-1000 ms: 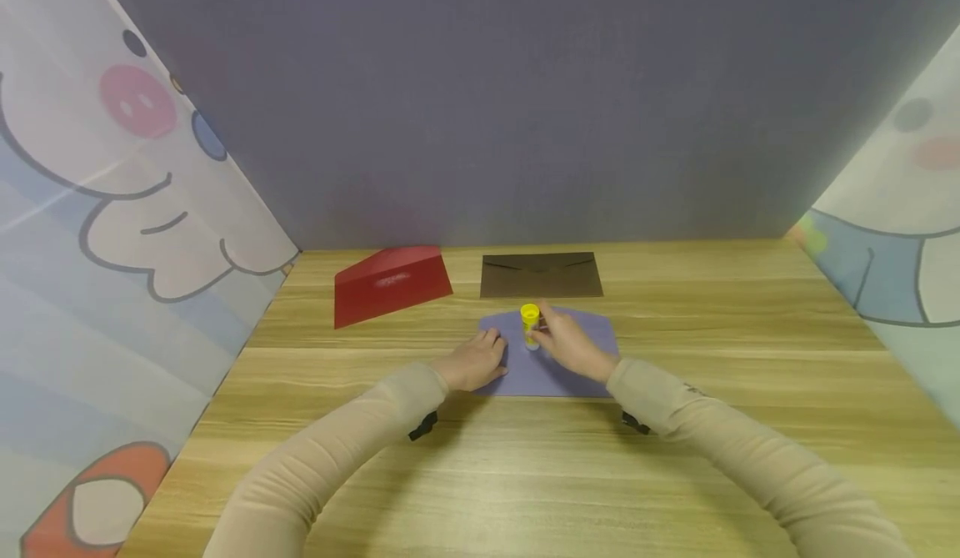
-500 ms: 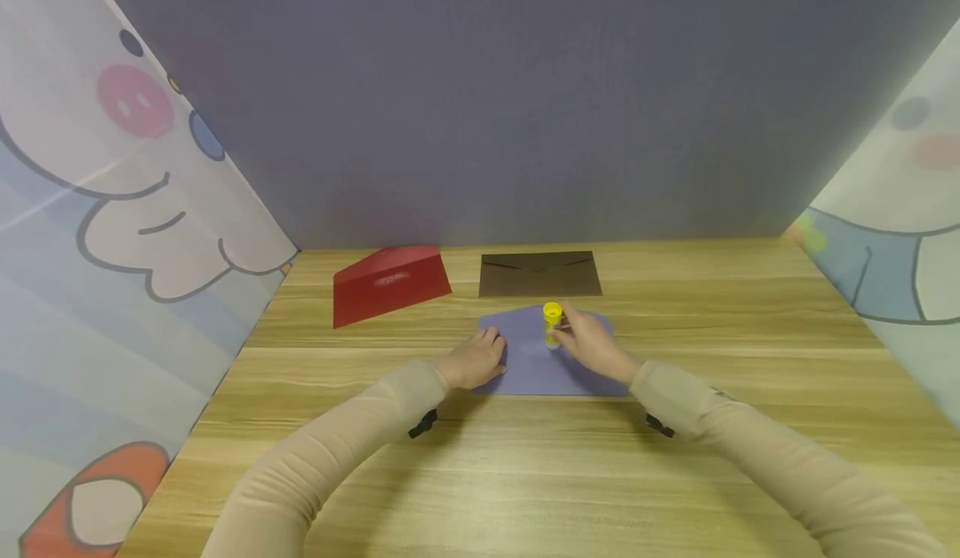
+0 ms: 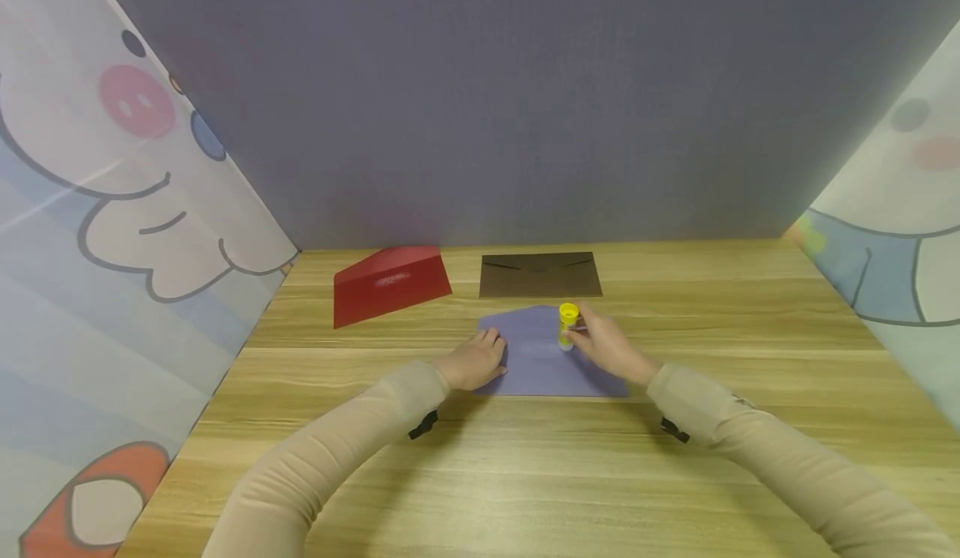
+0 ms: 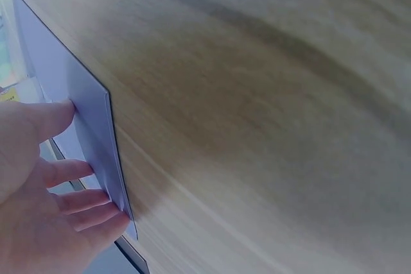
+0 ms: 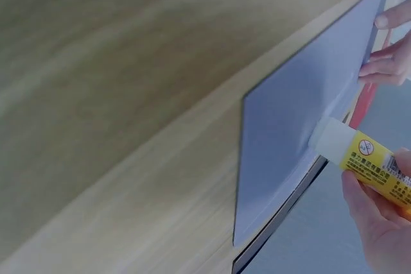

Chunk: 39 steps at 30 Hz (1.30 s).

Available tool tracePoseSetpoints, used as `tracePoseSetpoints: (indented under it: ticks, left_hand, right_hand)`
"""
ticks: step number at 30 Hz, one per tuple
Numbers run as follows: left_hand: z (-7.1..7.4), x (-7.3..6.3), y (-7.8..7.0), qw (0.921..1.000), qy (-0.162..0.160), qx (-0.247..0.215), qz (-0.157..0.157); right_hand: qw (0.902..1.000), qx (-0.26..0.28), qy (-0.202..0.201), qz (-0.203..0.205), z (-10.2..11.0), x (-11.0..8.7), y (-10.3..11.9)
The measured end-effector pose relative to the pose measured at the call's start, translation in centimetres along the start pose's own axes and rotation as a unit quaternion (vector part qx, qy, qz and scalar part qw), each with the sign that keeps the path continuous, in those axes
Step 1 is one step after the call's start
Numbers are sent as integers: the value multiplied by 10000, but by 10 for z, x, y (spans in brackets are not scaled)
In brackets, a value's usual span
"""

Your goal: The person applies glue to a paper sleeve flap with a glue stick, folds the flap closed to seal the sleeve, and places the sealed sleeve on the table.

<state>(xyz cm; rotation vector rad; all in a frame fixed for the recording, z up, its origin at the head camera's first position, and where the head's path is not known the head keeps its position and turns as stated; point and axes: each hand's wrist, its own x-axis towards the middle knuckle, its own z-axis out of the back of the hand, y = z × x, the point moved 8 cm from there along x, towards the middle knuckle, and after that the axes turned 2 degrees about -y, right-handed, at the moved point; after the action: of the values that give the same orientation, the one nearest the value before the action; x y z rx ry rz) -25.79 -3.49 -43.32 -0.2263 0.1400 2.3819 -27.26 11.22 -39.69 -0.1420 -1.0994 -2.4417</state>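
A purple envelope (image 3: 536, 374) lies on the wooden table, its pointed flap edge facing away from me. My left hand (image 3: 474, 360) rests on its left end; in the left wrist view the fingertips and thumb of that hand (image 4: 58, 190) press on the purple paper with nothing gripped. Thumb and fingers of my right hand (image 3: 609, 348) hold a yellow glue stick (image 3: 566, 333) upright over the envelope's right half. The right wrist view shows the glue stick (image 5: 372, 162) with its white end down against the envelope (image 5: 289, 120).
Behind the purple envelope lies a dark brown envelope (image 3: 540, 279). A glossy red envelope (image 3: 393, 291) sits to its left, turned at an angle. A grey panel (image 3: 525, 124) rises along the table's back edge, with cartoon-printed walls at both sides.
My right hand has slid the glue stick to the right across the purple envelope, from near its middle toward its right side. The left hand has stayed in place.
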Motion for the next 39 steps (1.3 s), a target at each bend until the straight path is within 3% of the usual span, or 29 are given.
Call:
tracePoseSetpoints:
  ticks: [18, 31, 39]
  left_hand:
    - [-3, 1, 3, 9999, 23, -110, 87]
    - [1, 0, 0, 9998, -139, 117, -7]
    - [4, -2, -2, 9997, -142, 161, -83]
  right_hand:
    - [9996, -215, 109, -172, -5, 7, 9]
    - [9994, -266, 205, -107, -32, 25, 26]
    - [9974, -621, 140, 348, -42, 28, 41]
